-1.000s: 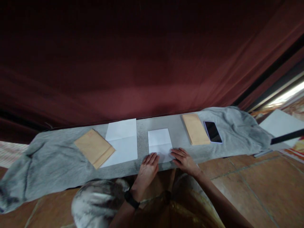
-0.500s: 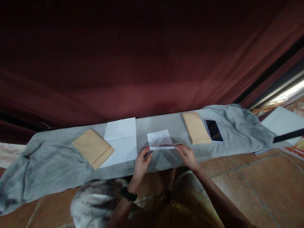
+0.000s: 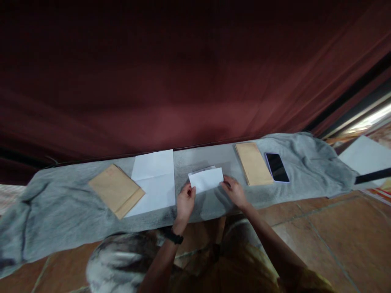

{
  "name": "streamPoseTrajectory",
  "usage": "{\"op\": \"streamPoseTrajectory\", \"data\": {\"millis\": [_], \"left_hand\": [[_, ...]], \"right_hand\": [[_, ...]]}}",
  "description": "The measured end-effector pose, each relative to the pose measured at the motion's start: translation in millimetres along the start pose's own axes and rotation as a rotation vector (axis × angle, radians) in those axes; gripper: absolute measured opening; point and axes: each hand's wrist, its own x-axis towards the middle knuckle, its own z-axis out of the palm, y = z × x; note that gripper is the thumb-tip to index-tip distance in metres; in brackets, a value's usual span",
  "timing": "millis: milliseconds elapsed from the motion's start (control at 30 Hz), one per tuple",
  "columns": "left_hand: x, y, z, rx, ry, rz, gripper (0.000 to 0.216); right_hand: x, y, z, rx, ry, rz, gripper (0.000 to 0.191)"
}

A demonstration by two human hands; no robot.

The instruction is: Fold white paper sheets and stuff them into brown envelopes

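Observation:
A small folded sheet of white paper (image 3: 207,179) is held up in front of me over the grey cloth. Its near flap faces me, and a thin strip of the rear layer shows above the top edge. My left hand (image 3: 185,200) pinches the paper's lower left corner between thumb and fingers. At the right edge, the fingers of my right hand (image 3: 235,192) are closed on the paper's lower corner. To the left lies a larger white sheet (image 3: 155,179) with a crease across it, partly under a stack of brown envelopes (image 3: 114,189).
Another stack of brown envelopes (image 3: 253,163) lies right of my hands, beside a dark-screened phone (image 3: 277,167). Grey cloth (image 3: 70,203) covers the long low surface. A dark red curtain (image 3: 183,101) hangs behind it. Tiled floor (image 3: 332,228) shows in front.
The flap that was edge-on has been raised and tilted, so its broad face shows and covers most of the rear layer. Both hands still grip the paper; the view has shifted slightly.

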Motion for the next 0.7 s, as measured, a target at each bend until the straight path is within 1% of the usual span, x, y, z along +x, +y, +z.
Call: {"op": "streamPoseTrajectory", "data": {"millis": [67,167,300,400,500,700], "left_hand": [[1.2,1.4,1.6,0.022,0.025,-0.020,0.027],[3.1,4.9,2.8,0.025,0.065,-0.042,0.042],[3.3,7.1,3.3,-0.019,0.079,-0.043,0.055],[0.5,5.5,4.3,0.016,0.076,-0.032,0.053],[-2.8,2.8,6.7,0.104,0.079,-0.010,0.046],[-5.8,1.9,9.6,0.279,0.113,0.115,0.034]], "right_hand": [[0.7,2.4,7.9,-0.080,0.031,0.010,0.034],[2.6,1.8,15.8,-0.216,0.074,0.016,0.036],[3.8,-1.8,19.5,-0.320,0.075,0.027,0.038],[0.1,-3.8,20.9,-0.416,0.071,0.007,0.037],[-5.6,-5.8,23.1,-0.508,0.083,-0.022,0.037],[-9.5,-13.6,25.1,-0.642,0.062,-0.003,0.038]]}}
